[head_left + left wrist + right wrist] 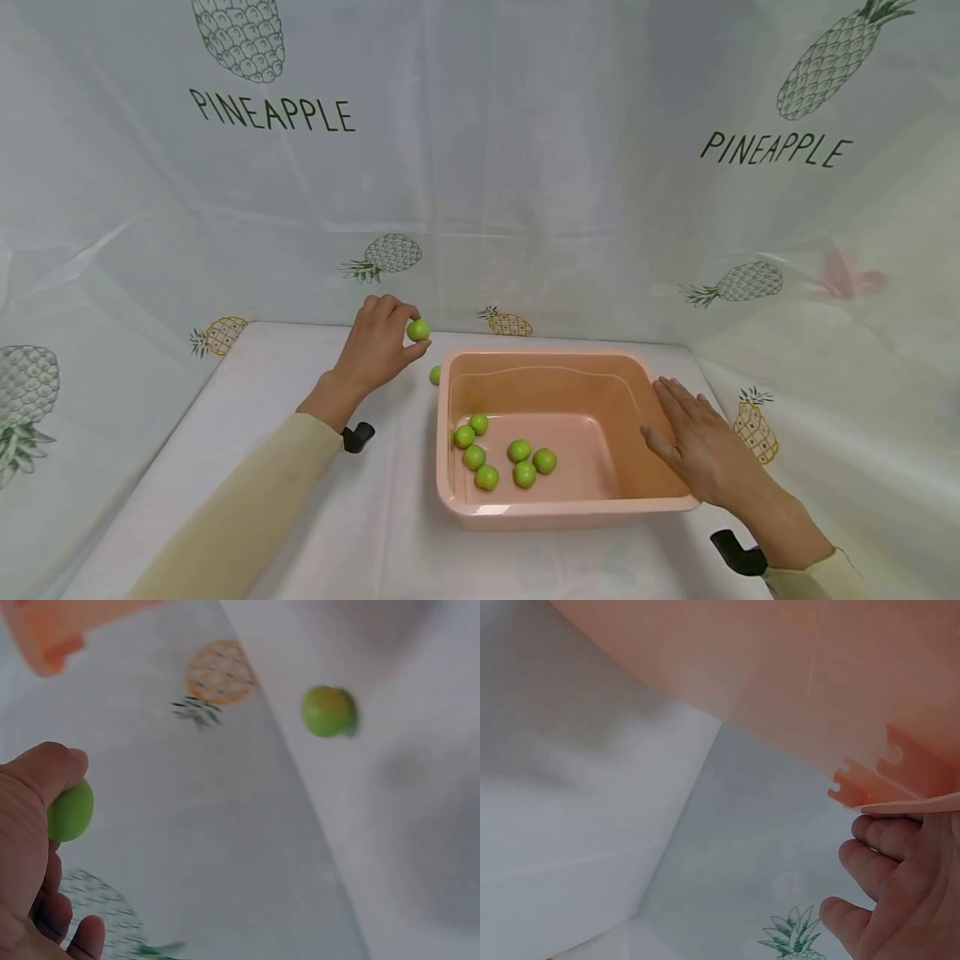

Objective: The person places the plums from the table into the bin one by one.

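In the head view my left hand point(381, 343) pinches a green ball-like fruit point(418, 330) between thumb and fingers, raised above the table left of the bin. The left wrist view shows the same fruit point(71, 811) held there. A second green fruit point(436, 375) lies on the table against the bin's left side, partly hidden by its rim. Several more green fruits point(519, 450) sit on the floor of the peach plastic bin point(555, 507), toward its left and middle. My right hand point(701, 442) rests on the bin's right rim, fingers extended and thumb over the inside.
A white-covered table point(315, 533) carries the bin. Behind and at both sides hangs a pale plastic sheet point(525, 208) printed with pineapples and lettering. Black straps point(358, 437) are on both wrists.
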A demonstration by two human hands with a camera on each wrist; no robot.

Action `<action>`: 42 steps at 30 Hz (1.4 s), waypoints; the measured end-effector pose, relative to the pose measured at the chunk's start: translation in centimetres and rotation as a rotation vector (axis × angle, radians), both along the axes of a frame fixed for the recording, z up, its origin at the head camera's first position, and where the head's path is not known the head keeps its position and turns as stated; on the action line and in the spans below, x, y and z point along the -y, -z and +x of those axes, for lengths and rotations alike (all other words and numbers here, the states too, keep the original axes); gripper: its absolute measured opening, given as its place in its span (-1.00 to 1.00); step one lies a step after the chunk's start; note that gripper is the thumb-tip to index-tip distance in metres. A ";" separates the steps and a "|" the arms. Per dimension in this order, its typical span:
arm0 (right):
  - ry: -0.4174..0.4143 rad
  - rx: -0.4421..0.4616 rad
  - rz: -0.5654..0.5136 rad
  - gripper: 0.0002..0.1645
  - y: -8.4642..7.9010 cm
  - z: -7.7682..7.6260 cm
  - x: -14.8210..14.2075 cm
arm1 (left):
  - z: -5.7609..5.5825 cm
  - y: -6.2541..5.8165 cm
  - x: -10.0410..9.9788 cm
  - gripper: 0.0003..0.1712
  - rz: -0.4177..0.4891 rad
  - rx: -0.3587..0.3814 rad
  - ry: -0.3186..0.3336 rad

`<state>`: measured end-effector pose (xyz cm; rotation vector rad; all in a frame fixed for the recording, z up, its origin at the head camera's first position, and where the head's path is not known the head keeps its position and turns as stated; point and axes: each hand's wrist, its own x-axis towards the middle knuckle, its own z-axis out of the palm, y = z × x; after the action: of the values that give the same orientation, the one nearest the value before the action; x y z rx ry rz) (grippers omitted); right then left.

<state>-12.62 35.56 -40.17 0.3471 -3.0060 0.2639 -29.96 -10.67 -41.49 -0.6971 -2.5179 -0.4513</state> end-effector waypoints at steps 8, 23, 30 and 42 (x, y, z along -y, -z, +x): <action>-0.001 0.008 0.002 -0.07 0.1 0.0 -0.1 | 2.6 -4.7 -2.8 -0.48 0.009 -0.126 0.158; 0.006 0.016 -0.002 -0.07 0.0 0.0 0.0 | 5.8 -5.8 -9.4 -0.55 -0.262 0.057 0.382; 0.007 0.017 -0.006 -0.06 -0.1 0.0 0.1 | 6.2 -4.2 -10.8 -0.59 -0.399 0.161 0.394; -0.008 0.011 -0.012 -0.07 0.0 0.0 -0.1 | 6.5 -2.7 -11.9 -0.55 -0.505 0.206 0.354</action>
<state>-12.61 35.68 -40.16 0.3585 -3.0127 0.2850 -23.51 1.22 -38.84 -1.3604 -2.7317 0.0121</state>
